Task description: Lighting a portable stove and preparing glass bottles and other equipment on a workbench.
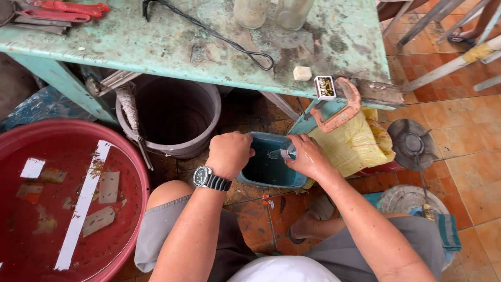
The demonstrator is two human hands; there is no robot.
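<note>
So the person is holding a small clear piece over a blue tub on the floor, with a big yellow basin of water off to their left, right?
Not quite: the big basin to the left is red, not yellow, as the head view shows. The rest holds: the left hand and right hand hold a small clear piece over the blue tub on the floor.

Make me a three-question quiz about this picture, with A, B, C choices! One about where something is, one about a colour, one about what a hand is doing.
1. Where is the grey bucket?
A. under the green table
B. on the table
C. inside the big tub

2. What colour is the big round tub of water?
A. yellow
B. red
C. white

3. What is the right hand doing?
A. resting on a knee
B. holding a small clear thing over the blue container
C. lifting the clamp

Answers: 1 A, the tabletop overhangs it. 2 B, its rim is red. 3 B, fingers pinch it above the container.
</note>
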